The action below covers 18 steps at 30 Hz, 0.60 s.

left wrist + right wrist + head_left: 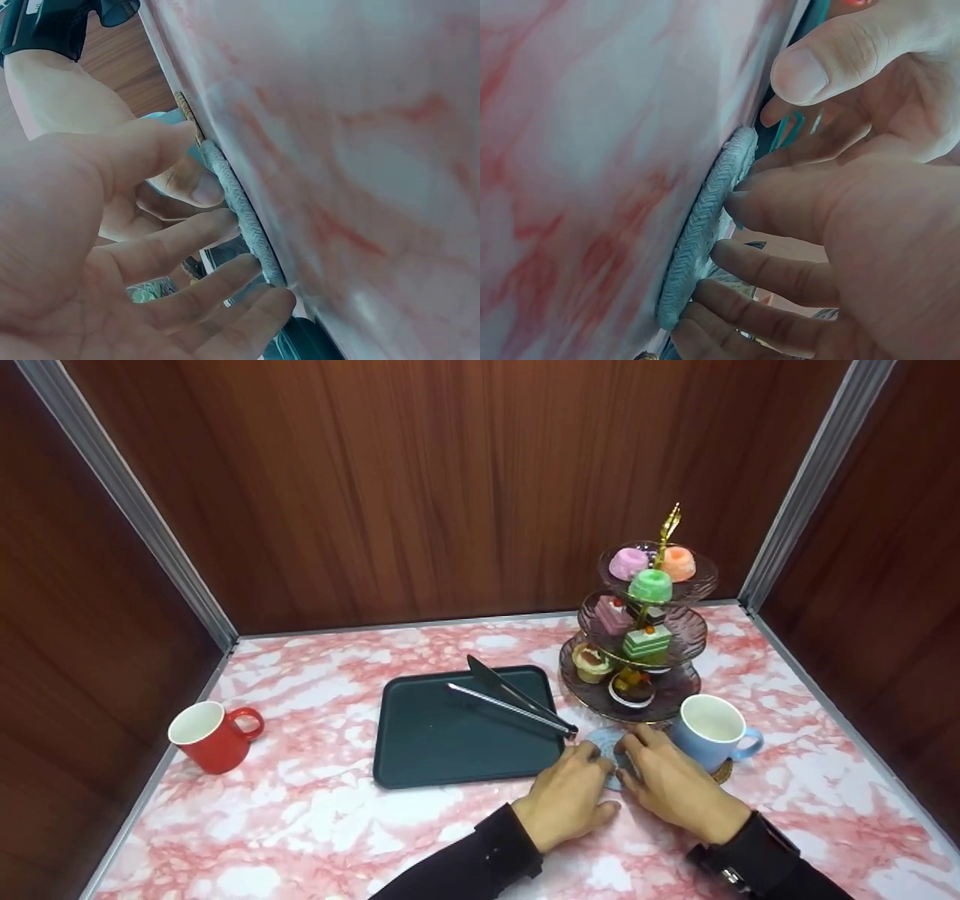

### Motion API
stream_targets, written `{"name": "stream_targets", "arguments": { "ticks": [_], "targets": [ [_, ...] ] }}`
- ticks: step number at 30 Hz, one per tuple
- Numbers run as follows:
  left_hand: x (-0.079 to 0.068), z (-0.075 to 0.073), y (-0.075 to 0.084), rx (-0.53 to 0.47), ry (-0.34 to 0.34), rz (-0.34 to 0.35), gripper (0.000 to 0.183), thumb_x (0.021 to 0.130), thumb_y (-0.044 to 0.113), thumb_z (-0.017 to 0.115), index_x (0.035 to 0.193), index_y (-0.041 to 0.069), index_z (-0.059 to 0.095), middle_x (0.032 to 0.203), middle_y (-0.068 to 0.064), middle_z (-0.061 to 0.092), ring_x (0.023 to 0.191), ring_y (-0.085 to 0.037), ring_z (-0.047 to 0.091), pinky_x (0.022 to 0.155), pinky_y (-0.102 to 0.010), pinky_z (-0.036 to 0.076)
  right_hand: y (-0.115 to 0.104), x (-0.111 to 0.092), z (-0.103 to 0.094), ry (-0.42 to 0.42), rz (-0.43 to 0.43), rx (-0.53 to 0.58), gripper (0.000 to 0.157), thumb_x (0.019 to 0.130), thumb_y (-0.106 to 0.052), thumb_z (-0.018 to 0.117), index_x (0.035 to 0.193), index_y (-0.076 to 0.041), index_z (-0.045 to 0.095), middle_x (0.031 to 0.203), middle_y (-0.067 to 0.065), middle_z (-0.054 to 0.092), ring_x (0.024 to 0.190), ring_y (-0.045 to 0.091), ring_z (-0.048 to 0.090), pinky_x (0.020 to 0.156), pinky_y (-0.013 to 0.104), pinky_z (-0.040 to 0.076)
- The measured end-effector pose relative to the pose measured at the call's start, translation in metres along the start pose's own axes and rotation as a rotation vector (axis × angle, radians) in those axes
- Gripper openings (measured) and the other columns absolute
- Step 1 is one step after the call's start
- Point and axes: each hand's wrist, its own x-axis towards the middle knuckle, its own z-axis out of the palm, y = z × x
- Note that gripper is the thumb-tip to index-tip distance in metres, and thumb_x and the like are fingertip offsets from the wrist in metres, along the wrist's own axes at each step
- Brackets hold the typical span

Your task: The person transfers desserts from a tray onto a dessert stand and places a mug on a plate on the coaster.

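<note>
A round, light blue woven coaster (603,740) lies on the table between both hands, and its braided edge shows in the right wrist view. My left hand (568,793) touches its left side with extended fingertips. From the other side, my right hand (671,780) rests its thumb and fingertips on the coaster, the fingers only slightly bent. Close beside the right hand stands a light blue mug (709,739) on a brown woven coaster (723,771). The left hand is near the corner of a dark green tray (435,742), where tongs (517,709) lie.
Behind the hands rises a three-tier stand (679,701) bearing several small cakes and tarts. A red mug (214,739) stands at the far left. Wood-patterned panels (450,495) enclose the marbled table (315,840) at the back and sides.
</note>
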Motion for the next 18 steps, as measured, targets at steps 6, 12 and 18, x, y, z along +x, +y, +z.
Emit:
{"name": "stream_targets", "arguments": {
  "ticks": [6,12,18],
  "targets": [
    [-0.004,-0.002,-0.006,-0.024,0.042,0.040,0.036,0.077,0.044,0.066,0.106,0.022,0.063,0.112,0.003,0.053,0.096,-0.015,0.054,0.072,-0.029,0.052,0.000,0.001,-0.001,-0.007,0.009,-0.005,0.028,0.076,-0.027,0.069,0.099,-0.015,0.061,0.099,-0.003,0.052,0.090,0.015,0.053,0.075,0.032,0.048],
    [-0.010,-0.008,-0.012,-0.070,0.079,0.067,0.035,0.078,0.041,0.065,0.108,0.023,0.063,0.112,0.004,0.054,0.096,-0.015,0.054,0.074,-0.029,0.052,-0.002,0.001,-0.002,-0.007,0.033,0.001,0.028,0.076,-0.030,0.069,0.100,-0.017,0.062,0.099,-0.005,0.053,0.090,0.014,0.054,0.076,0.032,0.047],
    [-0.021,-0.015,-0.024,-0.099,0.124,0.049,0.033,0.078,0.039,0.064,0.109,0.025,0.062,0.111,0.007,0.053,0.095,-0.012,0.052,0.069,-0.029,0.051,-0.007,0.005,-0.008,0.015,0.055,0.010,0.029,0.078,-0.033,0.068,0.102,-0.018,0.063,0.094,-0.005,0.053,0.088,0.012,0.054,0.074,0.031,0.048]
  ]
}}
